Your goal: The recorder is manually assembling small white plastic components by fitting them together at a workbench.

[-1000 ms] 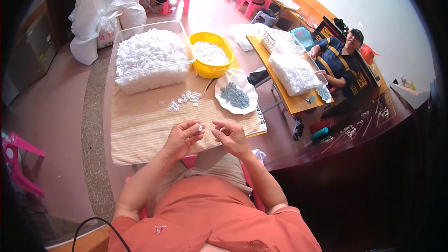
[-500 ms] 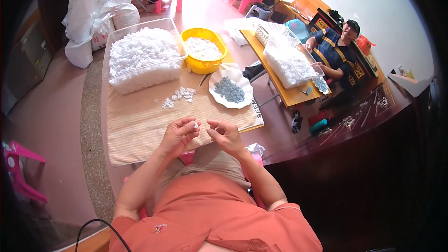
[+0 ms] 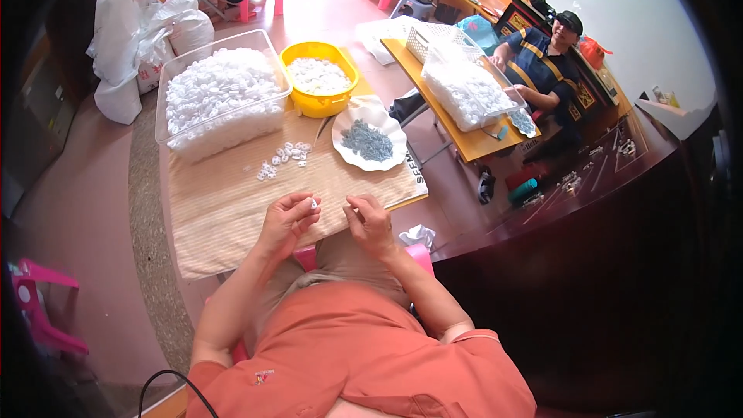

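Observation:
My left hand (image 3: 288, 220) pinches a small white plastic piece (image 3: 314, 203) between thumb and fingertips, above the near edge of the table. To its right, a short gap away, my right hand (image 3: 371, 224) is closed with thumb and forefinger together; anything between them is too small to make out. Beyond my hands, several loose white plastic pieces (image 3: 292, 153) lie on the striped table cover (image 3: 220, 217). Right of them stands a white scalloped dish (image 3: 396, 139) holding a heap of small grey-blue parts (image 3: 367, 142).
At the table's far side stand a clear bin (image 3: 224, 125) heaped with white pieces and a yellow basin (image 3: 317, 104) with more. A person (image 3: 549, 62) sits at another table (image 3: 464, 143) on the right. White sacks (image 3: 116, 97) stand far left; a pink stool (image 3: 46, 302) is nearer.
The scene has shifted slightly left in view. My right fingertips have drawn closer together. My left hand still pinches the white piece.

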{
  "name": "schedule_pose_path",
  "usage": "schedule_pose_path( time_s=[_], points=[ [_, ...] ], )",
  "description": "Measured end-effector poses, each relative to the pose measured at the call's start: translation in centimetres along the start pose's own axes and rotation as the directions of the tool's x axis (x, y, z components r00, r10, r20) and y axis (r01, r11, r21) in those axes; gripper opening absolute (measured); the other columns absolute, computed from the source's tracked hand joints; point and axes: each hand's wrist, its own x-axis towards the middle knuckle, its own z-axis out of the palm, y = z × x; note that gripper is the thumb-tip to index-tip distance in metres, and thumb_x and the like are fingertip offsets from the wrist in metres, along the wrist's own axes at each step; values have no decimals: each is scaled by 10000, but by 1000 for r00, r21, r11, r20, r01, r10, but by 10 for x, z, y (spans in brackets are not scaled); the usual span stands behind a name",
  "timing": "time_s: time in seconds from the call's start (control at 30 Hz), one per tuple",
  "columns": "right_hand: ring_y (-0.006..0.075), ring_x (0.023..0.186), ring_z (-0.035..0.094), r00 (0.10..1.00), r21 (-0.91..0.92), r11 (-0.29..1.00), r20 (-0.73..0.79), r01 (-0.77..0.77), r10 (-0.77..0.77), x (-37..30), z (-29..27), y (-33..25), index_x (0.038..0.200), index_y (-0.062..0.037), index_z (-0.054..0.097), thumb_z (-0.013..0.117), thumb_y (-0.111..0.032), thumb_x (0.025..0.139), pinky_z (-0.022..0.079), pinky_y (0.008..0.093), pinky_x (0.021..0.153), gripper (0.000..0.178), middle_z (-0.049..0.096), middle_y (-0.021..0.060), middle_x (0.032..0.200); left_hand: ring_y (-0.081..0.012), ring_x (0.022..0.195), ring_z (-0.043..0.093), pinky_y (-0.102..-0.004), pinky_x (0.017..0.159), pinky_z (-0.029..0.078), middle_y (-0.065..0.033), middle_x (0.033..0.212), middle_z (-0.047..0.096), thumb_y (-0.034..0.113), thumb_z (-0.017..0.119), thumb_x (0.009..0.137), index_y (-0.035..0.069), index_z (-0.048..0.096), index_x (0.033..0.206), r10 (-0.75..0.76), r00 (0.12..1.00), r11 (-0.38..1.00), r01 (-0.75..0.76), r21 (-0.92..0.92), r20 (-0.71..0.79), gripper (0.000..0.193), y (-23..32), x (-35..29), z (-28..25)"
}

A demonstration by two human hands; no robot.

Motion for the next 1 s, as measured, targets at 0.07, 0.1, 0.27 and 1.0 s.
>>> schedule_pose_path(
  time_s=[0.07,0.1,0.27,1.0],
  points=[
    [283,684,625,984,-149,979,-93,139,-154,-5,2,4,947,-21,641,686,-46,792,507,344,564,163,622,122,843,-143,845,660,-239,734,576,-99,995,670,87,623,905,9,611,1082,-3,1000,1000,3,6,-1,194,0,1,0],
    [283,684,625,984,-150,979,-95,136,-151,-6,3,6,947,-21,641,686,-46,792,507,344,564,163,622,122,843,-143,845,660,-239,732,576,-99,993,670,86,623,904,6,609,1082,-2,1000,1000,2,11,-4,195,1,1,-1],
    [263,710,628,928,-249,910,-87,333,-363,-5,5,4,927,-28,626,696,-33,770,518,345,593,172,612,96,817,-142,842,661,-241,730,578,-97,991,671,81,624,902,8,614,1069,10,1000,1000,-10,13,6,183,-1,4,-4],
    [265,762,618,955,-264,920,26,290,-294,-1,-1,1,872,-39,638,695,-43,746,516,347,647,139,613,95,824,-160,821,669,-261,700,587,-129,993,671,42,609,900,11,623,1049,52,999,999,-52,16,14,153,3,2,-4]
  ],
)
